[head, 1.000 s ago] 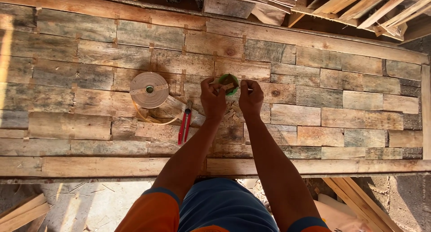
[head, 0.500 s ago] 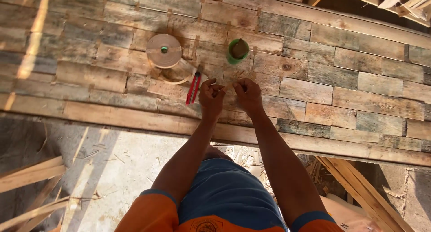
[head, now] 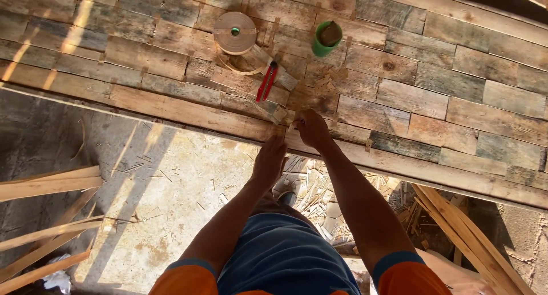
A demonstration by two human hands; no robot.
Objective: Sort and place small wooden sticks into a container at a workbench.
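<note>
At the near edge of the panel of weathered wooden planks (head: 434, 101), the right hand (head: 311, 126) pinches a thin pale wood strip (head: 281, 114); the left hand (head: 270, 161), just below, lies flat and half-open. Red-handled pliers (head: 266, 82) and a round veneer-tape roll (head: 234, 32) lie beyond.

- The left hand (head: 270, 161) is bare: no glove, ring or watch shows.
- The right hand (head: 311, 127) is bare too, with nothing worn at the wrist.
- Both forearms are uncovered up to above the elbow.
- Short orange sleeves (head: 188, 278) end in a dark blue band, at about 7 o'clock and 5 o'clock in the view.
- Blue shorts (head: 279, 258) of slightly creased cloth sit at 6 o'clock.
- A grey shoe (head: 284, 190) peeks out just above the shorts.
</note>
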